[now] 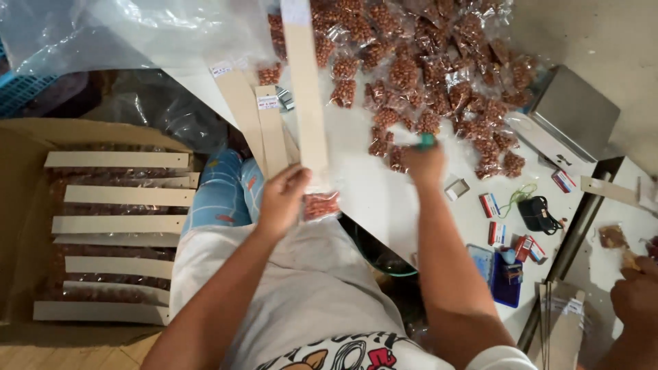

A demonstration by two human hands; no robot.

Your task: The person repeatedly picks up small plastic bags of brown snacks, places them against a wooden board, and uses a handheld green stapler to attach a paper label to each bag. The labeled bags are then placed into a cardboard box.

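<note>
— Cardboard strip (305, 89): where is it right now?

— It stands nearly upright in your left hand (282, 200), reaching from your lap up past the near edge of the white table (384, 199). Your fingers are curled tight around its lower end, and a small bag of peanuts (321, 204) hangs at the bottom, just beside your thumb.

— And your right hand (423, 163)?

— It's out over the table at the near edge of the pile of peanut bags (425, 75), fingers closed around a green tool (427, 141). It's blurred, so you can't tell exactly what the tool is.

— What else lies around you?

— Two more strips (257, 120) lean against the table edge just left of the one you hold. On your left, a cardboard box (20, 205) holds finished strips (116, 226) in a row. To your right lie small staple boxes (490, 205), a metal scale (572, 113) and a blue tray (507, 281). Another person's hand (637, 294) shows at the far right edge.
</note>
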